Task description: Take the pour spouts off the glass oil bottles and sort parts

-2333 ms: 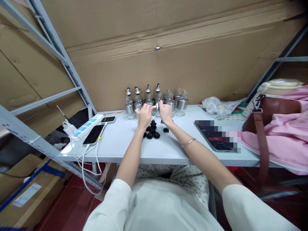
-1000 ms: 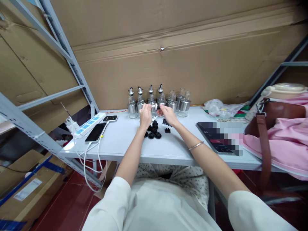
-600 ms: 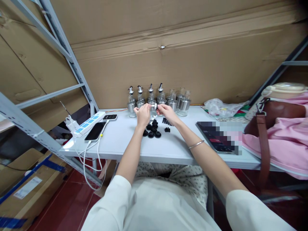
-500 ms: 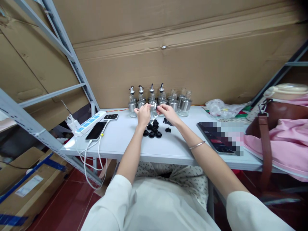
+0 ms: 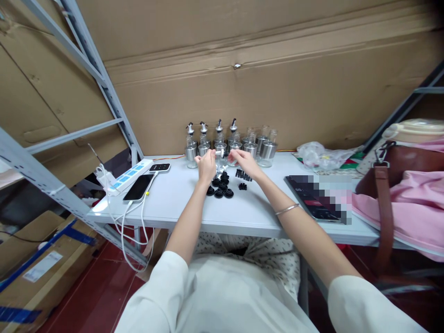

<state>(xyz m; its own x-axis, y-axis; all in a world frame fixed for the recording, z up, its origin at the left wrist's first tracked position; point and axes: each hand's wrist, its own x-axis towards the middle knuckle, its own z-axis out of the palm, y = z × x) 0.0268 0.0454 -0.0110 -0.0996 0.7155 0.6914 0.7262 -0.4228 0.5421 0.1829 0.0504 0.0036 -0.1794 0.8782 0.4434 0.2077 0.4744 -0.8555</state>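
My left hand is closed around a small silver-and-white pourer spout, held sideways above the table with its black end to the right. My right hand is at that black end, fingertips pinched; whether they touch it or hold a small part is too small to tell. Below the hands lies a pile of black ribbed stoppers, with a few clear or silvery pieces partly hidden behind. Short black tubes lie in rows to the right. Behind stand several glass bottles with steel bands, those at the back left with pourers fitted.
On the left are a power strip, a phone with white cables, and a small black-and-white device. On the right are a large phone, a plastic bag and a brown bag. Cardboard rises behind the table.
My right hand has shifted slightly right, away from the spout's black end, showing more of it. My left hand keeps hold of the spout in nearly the same place.
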